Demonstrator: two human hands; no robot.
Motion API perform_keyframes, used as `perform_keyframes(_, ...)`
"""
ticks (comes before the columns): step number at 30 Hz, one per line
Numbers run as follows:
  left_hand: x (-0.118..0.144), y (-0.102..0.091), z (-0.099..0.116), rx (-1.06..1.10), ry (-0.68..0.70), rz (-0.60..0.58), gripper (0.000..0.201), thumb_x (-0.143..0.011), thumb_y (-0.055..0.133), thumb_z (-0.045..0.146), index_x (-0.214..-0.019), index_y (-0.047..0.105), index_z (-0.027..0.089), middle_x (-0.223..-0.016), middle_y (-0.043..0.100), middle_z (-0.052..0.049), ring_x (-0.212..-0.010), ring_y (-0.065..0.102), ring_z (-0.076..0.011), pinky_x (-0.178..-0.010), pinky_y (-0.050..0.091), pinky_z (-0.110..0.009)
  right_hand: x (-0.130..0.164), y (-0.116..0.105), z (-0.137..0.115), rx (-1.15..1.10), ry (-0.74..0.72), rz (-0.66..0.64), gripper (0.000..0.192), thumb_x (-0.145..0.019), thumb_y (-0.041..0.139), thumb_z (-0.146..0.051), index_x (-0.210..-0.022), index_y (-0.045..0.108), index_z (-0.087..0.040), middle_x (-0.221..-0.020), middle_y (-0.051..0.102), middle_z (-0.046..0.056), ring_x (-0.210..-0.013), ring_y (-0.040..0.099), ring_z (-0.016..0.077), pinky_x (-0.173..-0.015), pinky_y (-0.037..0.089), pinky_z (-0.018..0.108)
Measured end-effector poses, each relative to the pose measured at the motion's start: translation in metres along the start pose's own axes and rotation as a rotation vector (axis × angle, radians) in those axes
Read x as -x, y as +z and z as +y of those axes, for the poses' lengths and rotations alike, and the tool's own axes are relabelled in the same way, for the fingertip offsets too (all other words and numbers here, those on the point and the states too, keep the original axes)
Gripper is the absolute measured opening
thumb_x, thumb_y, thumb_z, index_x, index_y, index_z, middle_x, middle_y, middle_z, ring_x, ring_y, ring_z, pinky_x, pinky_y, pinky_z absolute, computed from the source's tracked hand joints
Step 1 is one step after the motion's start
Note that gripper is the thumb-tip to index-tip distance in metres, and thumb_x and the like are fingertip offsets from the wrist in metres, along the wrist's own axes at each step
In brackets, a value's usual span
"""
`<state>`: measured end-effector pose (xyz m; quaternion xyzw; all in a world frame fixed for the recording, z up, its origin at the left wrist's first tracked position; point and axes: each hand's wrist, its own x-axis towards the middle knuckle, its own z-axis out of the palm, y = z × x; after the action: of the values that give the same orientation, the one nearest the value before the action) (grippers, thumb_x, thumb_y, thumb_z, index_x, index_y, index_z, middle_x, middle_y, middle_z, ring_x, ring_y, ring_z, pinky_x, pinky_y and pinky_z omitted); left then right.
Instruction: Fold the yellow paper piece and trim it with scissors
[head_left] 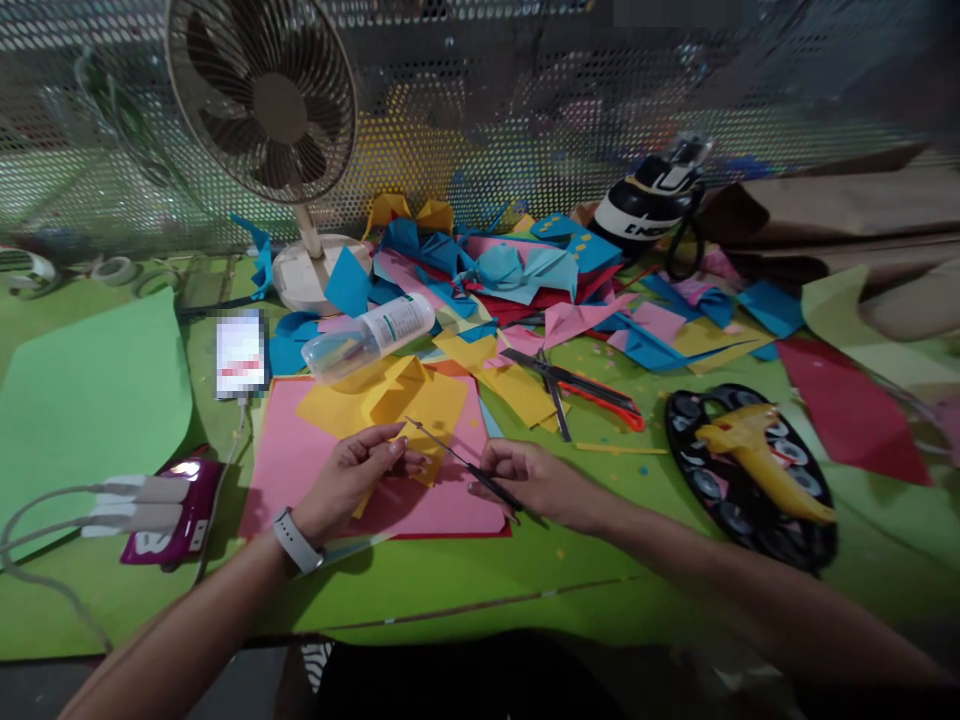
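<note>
My left hand (352, 475), with a watch on its wrist, pinches the near edge of a folded yellow paper piece (420, 405) that lies on a pink sheet (300, 460). My right hand (529, 478) grips a thin dark pointed tool (457, 458), like slim scissors or tweezers. Its tip points up and left and touches the yellow paper close to my left fingers. Both hands rest low over the green table cover (465, 580).
A desk fan (262, 100) stands at the back left. A plastic bottle (371, 338) lies on its side, beside a phone (240, 355). A power bank with cables (161, 510) sits left. Scissors and a red-handled cutter (577, 385), a yellow glue gun (757, 460) on a dark palette, and several coloured paper scraps lie right.
</note>
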<state>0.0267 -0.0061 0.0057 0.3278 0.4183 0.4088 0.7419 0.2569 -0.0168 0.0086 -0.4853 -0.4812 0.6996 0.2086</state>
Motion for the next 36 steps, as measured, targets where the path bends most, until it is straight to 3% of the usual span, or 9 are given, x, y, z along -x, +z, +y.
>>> perform_keyframes(5,0.0,0.003,0.001,0.003,0.009,0.038,0.032,-0.072,0.077,0.031,-0.098,0.066,0.016,-0.081,0.075,-0.006,-0.075,0.07,-0.0152,-0.079,0.053,-0.029,0.005,-0.001,-0.007,-0.053,-0.04,0.023,0.051,-0.06,0.074,-0.06,-0.07,0.042,-0.021,-0.055,0.045,-0.009,-0.046,0.044,0.0059,-0.044,0.033,0.019)
perform_keyframes(9,0.003,0.004,0.003,0.0,0.012,0.074,0.032,-0.071,0.077,0.032,-0.097,0.067,0.017,-0.082,0.075,-0.006,-0.076,0.07,-0.0141,-0.078,0.053,-0.026,0.013,0.0,-0.01,0.043,-0.092,-0.019,0.048,-0.06,0.077,-0.051,-0.069,0.041,-0.02,-0.057,0.043,-0.008,-0.052,0.04,0.0064,-0.046,0.03,0.019)
perform_keyframes(14,0.009,0.0,0.006,0.019,0.112,0.086,0.028,-0.069,0.078,0.033,-0.093,0.069,0.019,-0.073,0.074,-0.003,-0.068,0.069,-0.0137,-0.071,0.055,-0.026,0.02,0.0,-0.007,0.226,-0.185,-0.095,0.039,-0.069,0.073,-0.044,-0.071,0.043,-0.02,-0.059,0.038,-0.008,-0.053,0.033,0.0059,-0.045,0.024,0.019)
perform_keyframes(18,0.01,-0.001,0.009,-0.017,0.165,0.11,0.023,-0.071,0.077,0.032,-0.088,0.07,0.018,-0.071,0.073,-0.002,-0.068,0.069,-0.0143,-0.069,0.056,-0.026,0.02,-0.004,-0.007,0.229,-0.233,-0.069,0.039,-0.068,0.074,-0.043,-0.072,0.043,-0.02,-0.061,0.04,-0.008,-0.053,0.035,0.0058,-0.045,0.026,0.018)
perform_keyframes(24,0.01,0.002,0.005,-0.022,0.087,0.11,0.036,-0.07,0.078,0.032,-0.101,0.067,0.017,-0.076,0.075,-0.005,-0.067,0.07,-0.0142,-0.07,0.056,-0.027,0.017,-0.005,-0.006,0.231,-0.181,-0.054,0.038,-0.069,0.074,-0.042,-0.071,0.043,-0.02,-0.057,0.039,-0.009,-0.051,0.034,0.0058,-0.044,0.025,0.018)
perform_keyframes(32,0.012,0.005,-0.002,-0.049,0.062,0.037,0.03,-0.072,0.076,0.032,-0.095,0.067,0.014,-0.077,0.075,-0.006,-0.069,0.07,-0.0157,-0.072,0.056,-0.028,0.015,-0.001,-0.003,0.275,-0.143,-0.084,0.037,-0.07,0.073,-0.041,-0.071,0.042,-0.02,-0.056,0.037,-0.01,-0.05,0.031,0.0061,-0.044,0.022,0.019)
perform_keyframes(36,0.012,0.003,-0.004,-0.044,0.079,0.04,0.028,-0.073,0.075,0.032,-0.093,0.067,0.014,-0.079,0.075,-0.006,-0.07,0.07,-0.015,-0.073,0.055,-0.027,0.015,-0.001,-0.001,0.214,-0.129,-0.073,0.04,-0.067,0.076,-0.042,-0.073,0.043,-0.02,-0.06,0.041,-0.008,-0.053,0.036,0.0063,-0.046,0.025,0.019)
